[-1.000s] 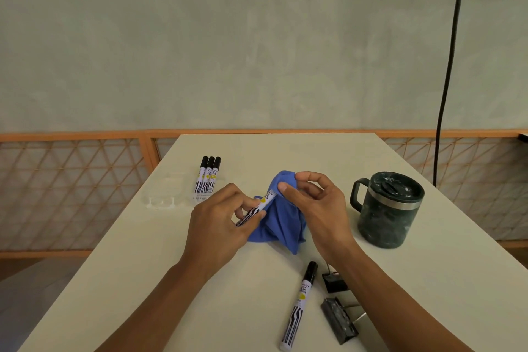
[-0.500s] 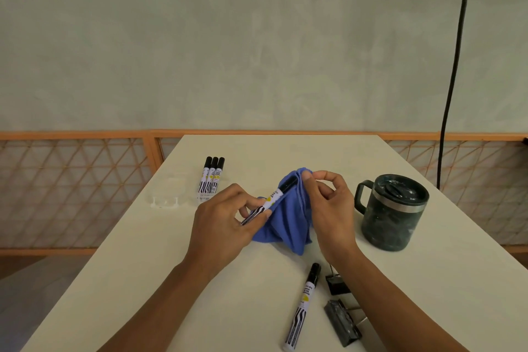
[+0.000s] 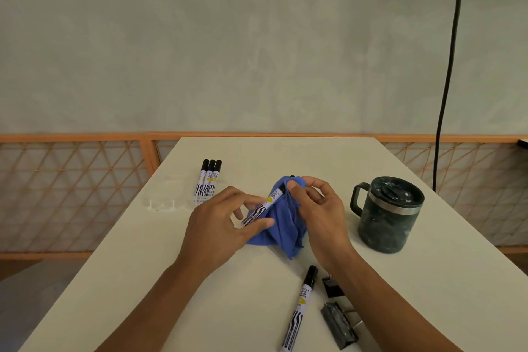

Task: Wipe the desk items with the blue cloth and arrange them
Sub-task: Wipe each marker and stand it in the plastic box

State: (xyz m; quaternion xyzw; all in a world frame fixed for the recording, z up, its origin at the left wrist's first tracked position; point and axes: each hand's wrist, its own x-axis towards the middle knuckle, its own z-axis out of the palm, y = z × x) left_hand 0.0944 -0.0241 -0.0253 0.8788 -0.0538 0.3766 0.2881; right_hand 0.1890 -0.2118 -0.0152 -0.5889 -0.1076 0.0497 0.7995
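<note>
One marker is held left of the mug, cap end wrapped in the blue cloth. Its tail is pinched by the left hand; the cloth is pinched round it by the right hand. It is best twisted while drawn through the fold, full length.

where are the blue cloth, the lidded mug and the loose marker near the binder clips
blue cloth [image 3: 283,233], head view, on its hanging folds
lidded mug [image 3: 383,227], head view, on its side wall
loose marker [image 3: 300,307], head view, on its white barrel

Pale plaster wall; orange lattice railing; black cable hanging; cream table.
</note>
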